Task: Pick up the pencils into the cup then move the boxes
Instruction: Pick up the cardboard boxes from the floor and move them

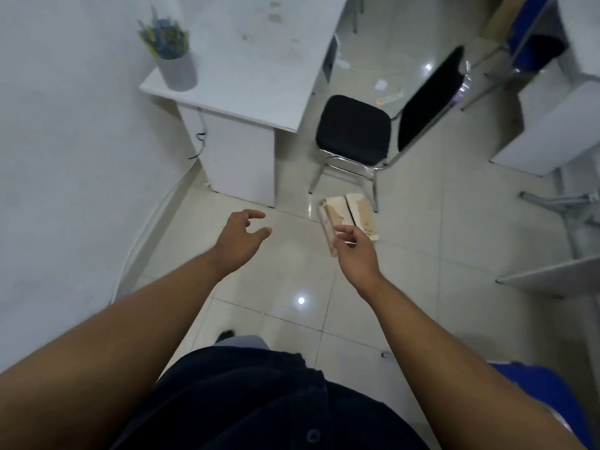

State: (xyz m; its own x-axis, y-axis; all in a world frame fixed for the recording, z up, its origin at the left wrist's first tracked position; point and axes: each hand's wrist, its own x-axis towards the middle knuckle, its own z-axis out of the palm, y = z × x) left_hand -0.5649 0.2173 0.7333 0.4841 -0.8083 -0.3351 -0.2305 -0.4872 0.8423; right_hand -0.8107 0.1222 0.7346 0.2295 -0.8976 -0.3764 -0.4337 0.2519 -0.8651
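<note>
A white cup (178,73) stands on the near left corner of the white desk (259,60), full of coloured pencils (164,39). Beige boxes (349,216) lie side by side on the tiled floor in front of the chair. My left hand (242,238) hovers over the floor to the left of the boxes, fingers loosely curled, holding nothing. My right hand (355,251) hangs just in front of the boxes' near end, fingers loosely curled and empty; whether it touches them I cannot tell.
A black chair (354,131) with chrome legs stands behind the boxes, right of the desk. A white wall (65,157) runs along the left. More white furniture (552,131) and metal legs stand at the right. A blue object (545,394) sits at bottom right.
</note>
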